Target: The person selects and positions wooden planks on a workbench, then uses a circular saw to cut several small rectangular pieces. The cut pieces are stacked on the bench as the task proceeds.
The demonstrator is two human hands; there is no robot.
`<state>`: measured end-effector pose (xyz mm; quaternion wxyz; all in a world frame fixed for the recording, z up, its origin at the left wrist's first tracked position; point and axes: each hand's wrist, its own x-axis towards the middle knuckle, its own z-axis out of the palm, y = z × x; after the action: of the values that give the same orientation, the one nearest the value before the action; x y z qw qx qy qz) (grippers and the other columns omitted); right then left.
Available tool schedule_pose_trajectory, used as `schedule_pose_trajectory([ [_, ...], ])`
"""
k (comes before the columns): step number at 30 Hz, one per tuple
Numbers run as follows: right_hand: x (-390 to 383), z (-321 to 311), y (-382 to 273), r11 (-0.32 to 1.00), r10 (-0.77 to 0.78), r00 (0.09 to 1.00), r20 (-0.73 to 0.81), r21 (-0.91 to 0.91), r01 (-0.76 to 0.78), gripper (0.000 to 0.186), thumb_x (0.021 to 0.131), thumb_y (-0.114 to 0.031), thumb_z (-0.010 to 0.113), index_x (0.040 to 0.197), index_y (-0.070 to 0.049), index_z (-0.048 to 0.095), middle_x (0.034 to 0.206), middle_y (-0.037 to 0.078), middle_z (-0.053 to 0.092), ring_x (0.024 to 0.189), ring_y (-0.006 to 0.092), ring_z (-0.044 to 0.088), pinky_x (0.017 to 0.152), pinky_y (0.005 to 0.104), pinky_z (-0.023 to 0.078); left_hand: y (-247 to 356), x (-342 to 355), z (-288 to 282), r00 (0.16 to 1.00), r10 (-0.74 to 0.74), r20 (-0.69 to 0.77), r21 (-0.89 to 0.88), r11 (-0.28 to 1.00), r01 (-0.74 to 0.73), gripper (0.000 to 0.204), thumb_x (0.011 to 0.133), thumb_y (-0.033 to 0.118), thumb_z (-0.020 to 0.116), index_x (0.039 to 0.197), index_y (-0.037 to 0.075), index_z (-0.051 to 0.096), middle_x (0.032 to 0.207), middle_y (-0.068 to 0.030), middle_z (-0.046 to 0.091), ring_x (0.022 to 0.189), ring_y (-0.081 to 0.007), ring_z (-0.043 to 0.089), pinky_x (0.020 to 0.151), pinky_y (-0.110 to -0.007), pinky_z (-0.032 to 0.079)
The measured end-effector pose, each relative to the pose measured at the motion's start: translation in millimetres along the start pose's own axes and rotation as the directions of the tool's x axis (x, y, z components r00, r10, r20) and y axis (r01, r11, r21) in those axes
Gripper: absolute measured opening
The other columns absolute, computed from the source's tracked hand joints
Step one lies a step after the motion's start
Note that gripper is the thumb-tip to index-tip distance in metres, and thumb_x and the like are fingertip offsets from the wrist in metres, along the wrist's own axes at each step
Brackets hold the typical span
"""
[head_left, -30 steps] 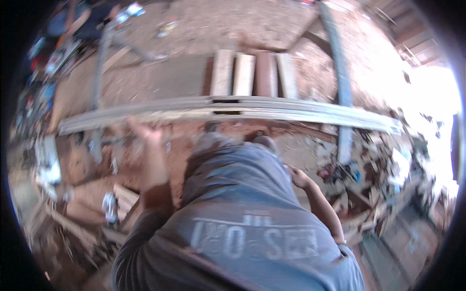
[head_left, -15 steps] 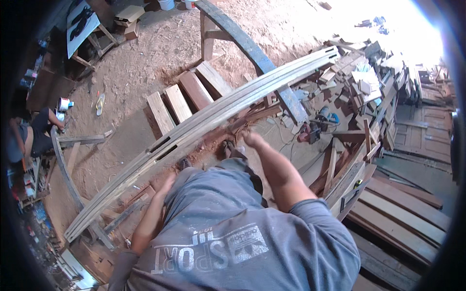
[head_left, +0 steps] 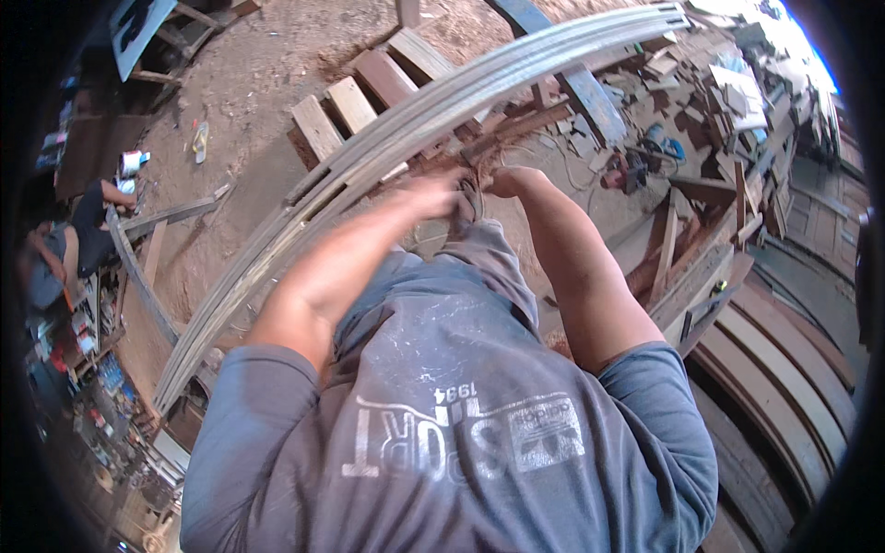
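Observation:
My left hand [head_left: 437, 192] reaches across in front of me, smeared by motion, its fingers not readable. My right hand [head_left: 513, 181] is just to its right, its fingers curled closed; what they hold, if anything, is hidden. A dark shape lies between the hands, too unclear to name, near my foot [head_left: 464, 214]. Beyond both hands, long grooved wooden boards [head_left: 406, 138] lie side by side, running from lower left to upper right. Cut slots show along them. Their right part rests on a blue-topped wooden trestle [head_left: 593, 103].
Several short planks [head_left: 352, 105] lie beyond the boards. A red-and-blue power tool [head_left: 629, 171] with a cable sits at right, beside heaped wood offcuts [head_left: 728, 120]. A wooden trestle [head_left: 138, 267] stands left, near another person [head_left: 69, 235]. Stacked planks [head_left: 784, 341] lie at lower right.
My left hand has come up from beside my body to meet the right hand. My right hand now appears higher in the picture. The view has shifted, with the boards higher too.

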<state>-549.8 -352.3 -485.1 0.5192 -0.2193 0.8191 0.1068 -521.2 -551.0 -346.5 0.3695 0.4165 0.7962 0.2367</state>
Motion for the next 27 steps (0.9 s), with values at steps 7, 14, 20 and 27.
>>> schedule_pose_trajectory([
  [7,-5,53,-18,0.969,0.189,0.982,-0.012,-0.16,-0.189,0.045,0.098,-0.038,0.067,0.135,-0.013,0.071,0.143,0.014,0.067,0.129,0.033,0.065,0.103,0.0512,0.051,131,11,-26,0.966,0.089,-0.245,-0.404,0.896,-0.185,0.062,0.087,0.048,0.075,0.138,0.014,0.068,0.136,-0.0199,0.067,0.122,-0.0341,0.066,0.106,-0.048,0.048],
  [14,-118,31,-49,0.893,-0.443,0.896,0.043,0.111,0.436,0.06,0.096,-0.051,0.067,0.14,-0.01,0.064,0.141,0.019,0.066,0.131,0.033,0.063,0.112,0.048,0.048,-69,-25,88,0.85,-0.458,0.26,0.319,0.871,0.372,0.058,0.086,0.041,0.078,0.138,0.017,0.068,0.134,-0.0141,0.071,0.125,-0.0323,0.066,0.106,-0.05,0.049],
  [20,-273,-124,-156,0.467,-0.577,0.323,-0.75,0.022,0.884,0.045,0.096,-0.046,0.069,0.119,-0.007,0.073,0.122,0.018,0.073,0.119,0.0346,0.068,0.103,0.0485,0.052,-76,40,105,0.872,-0.396,0.287,0.22,0.913,0.342,0.049,0.089,0.042,0.077,0.129,0.014,0.074,0.129,-0.01,0.074,0.123,-0.0278,0.068,0.106,-0.047,0.051],
  [27,-162,23,-8,0.798,0.103,0.941,-0.322,0.591,0.115,0.049,0.097,-0.05,0.068,0.126,-0.011,0.074,0.131,0.017,0.071,0.123,0.0354,0.066,0.109,0.0484,0.049,-29,90,69,0.933,-0.286,0.218,0.179,0.952,0.249,0.046,0.09,0.038,0.073,0.128,0.013,0.072,0.137,-0.0147,0.067,0.131,-0.0364,0.061,0.106,-0.06,0.047],
])
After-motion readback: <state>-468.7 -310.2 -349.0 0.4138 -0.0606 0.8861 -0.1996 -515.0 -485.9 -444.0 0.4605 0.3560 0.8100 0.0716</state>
